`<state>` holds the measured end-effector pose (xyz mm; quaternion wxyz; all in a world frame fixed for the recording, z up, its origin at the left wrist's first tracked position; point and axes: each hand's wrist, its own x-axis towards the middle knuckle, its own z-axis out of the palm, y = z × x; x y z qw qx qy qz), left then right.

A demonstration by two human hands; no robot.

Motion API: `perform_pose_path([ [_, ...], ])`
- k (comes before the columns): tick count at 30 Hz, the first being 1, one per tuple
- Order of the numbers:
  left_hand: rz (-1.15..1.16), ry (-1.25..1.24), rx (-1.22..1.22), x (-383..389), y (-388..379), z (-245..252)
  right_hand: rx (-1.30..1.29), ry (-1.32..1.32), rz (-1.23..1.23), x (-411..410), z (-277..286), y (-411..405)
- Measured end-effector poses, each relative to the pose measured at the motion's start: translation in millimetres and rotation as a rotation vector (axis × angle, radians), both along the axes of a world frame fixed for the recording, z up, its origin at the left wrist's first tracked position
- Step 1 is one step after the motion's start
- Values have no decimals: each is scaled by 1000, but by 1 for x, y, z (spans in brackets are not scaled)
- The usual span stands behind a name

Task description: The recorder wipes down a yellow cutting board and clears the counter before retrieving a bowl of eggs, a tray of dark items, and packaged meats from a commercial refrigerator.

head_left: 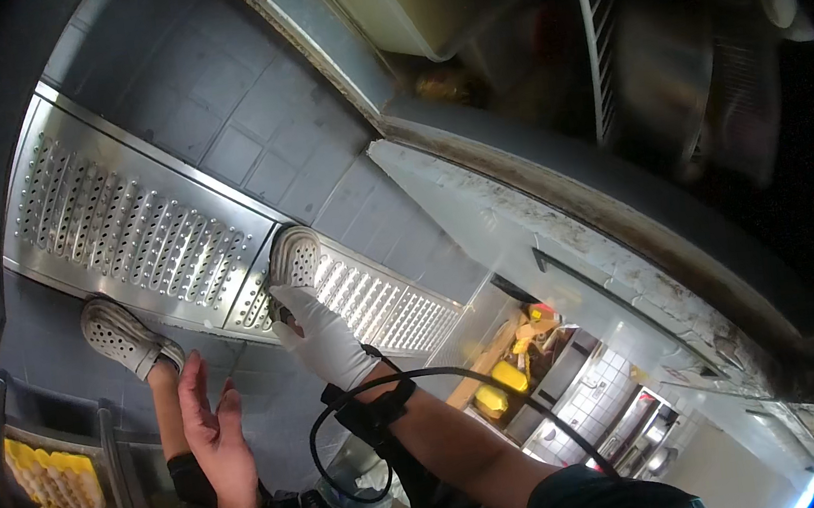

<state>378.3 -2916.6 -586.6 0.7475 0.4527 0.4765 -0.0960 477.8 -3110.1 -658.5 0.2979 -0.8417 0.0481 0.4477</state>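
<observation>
My left hand (218,433) is bare, with its fingers raised and slightly apart and nothing visible in it. To its right, my right hand (322,335) wears a white glove, its thumb and fingers apart around an empty gap. Below both hands lies a perforated metal drain grate (124,218) in the floor. One light-coloured clog (294,255) rests on the grate just beyond the gloved hand. The other clog (119,336) stands at the grate's near edge. A black cable (436,372) loops from a strap on my right wrist.
An open refrigerator-like cabinet with a worn, dirty door edge (562,229) stands at the upper right, holding a pale plastic container (379,9) and a white wire rack (589,45). Yellow trays of eggs (56,482) sit on a rack at the lower left. Yellow items (509,376) lie farther right.
</observation>
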Motion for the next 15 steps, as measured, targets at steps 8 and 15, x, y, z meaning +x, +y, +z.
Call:
perform_pose_path([
  [8,-31,17,-16,3,0,-6,38,-232,125,17,-7,19],
  [15,-97,12,42,23,3,-11,124,-254,-78,78,-1,29],
])
